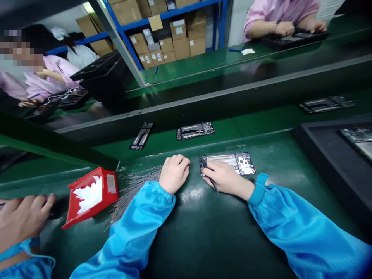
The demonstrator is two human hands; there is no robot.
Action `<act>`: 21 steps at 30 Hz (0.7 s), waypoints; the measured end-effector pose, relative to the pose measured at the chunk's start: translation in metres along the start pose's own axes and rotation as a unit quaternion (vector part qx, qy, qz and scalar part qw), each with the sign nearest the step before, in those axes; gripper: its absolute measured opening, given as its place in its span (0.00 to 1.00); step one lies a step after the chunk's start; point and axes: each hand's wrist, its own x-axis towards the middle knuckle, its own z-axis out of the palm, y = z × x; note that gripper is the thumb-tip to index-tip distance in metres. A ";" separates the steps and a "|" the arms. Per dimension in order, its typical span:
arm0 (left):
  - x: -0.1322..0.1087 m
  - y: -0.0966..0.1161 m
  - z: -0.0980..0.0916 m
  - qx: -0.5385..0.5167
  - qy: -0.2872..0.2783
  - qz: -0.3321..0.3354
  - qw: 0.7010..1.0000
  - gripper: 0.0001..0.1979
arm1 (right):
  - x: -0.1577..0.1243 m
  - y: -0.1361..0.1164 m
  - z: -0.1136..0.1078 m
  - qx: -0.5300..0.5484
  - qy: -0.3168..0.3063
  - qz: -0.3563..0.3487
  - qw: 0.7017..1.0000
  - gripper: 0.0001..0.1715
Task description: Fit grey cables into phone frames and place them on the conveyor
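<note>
In the head view, an opened phone (245, 164) lies flat on the green bench, its inner boards facing up. My right hand (223, 177) is over its left end, closed around dark, slim tweezers (215, 186) that slant across the phone's edge. To the left, my left hand (174, 173) rests on the bench with its fingers curled in. Its fingertips are turned away, so whatever they may pinch is hidden. A spread bundle of thin grey cables (130, 190) runs beside and partly under that hand and its sleeve.
A red bin (112, 198) of white pieces stands left of the cables, with a co-worker's hand (24, 217) beyond it. Opened phones (195, 131) lie along the back ledge. A black tray (316, 162) sits at right. People in pink work across the divider.
</note>
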 end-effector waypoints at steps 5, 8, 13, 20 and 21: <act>-0.001 -0.014 -0.005 0.060 -0.010 -0.040 0.997 0.04 | -0.001 0.000 0.000 0.058 0.007 0.021 0.998 0.08; -0.001 -0.019 -0.006 0.077 -0.019 -0.036 0.996 0.04 | 0.000 0.003 0.001 0.116 0.030 0.045 0.992 0.10; 0.002 -0.003 -0.003 -0.003 0.010 0.010 1.000 0.06 | 0.004 0.005 -0.006 0.253 0.059 0.097 0.961 0.13; 0.002 0.022 0.016 -0.144 0.045 0.057 0.987 0.08 | 0.009 0.008 -0.015 0.367 0.114 0.180 0.906 0.08; 0.001 0.021 0.018 -0.158 0.052 0.050 0.985 0.08 | 0.009 0.009 -0.014 0.371 0.109 0.181 0.904 0.08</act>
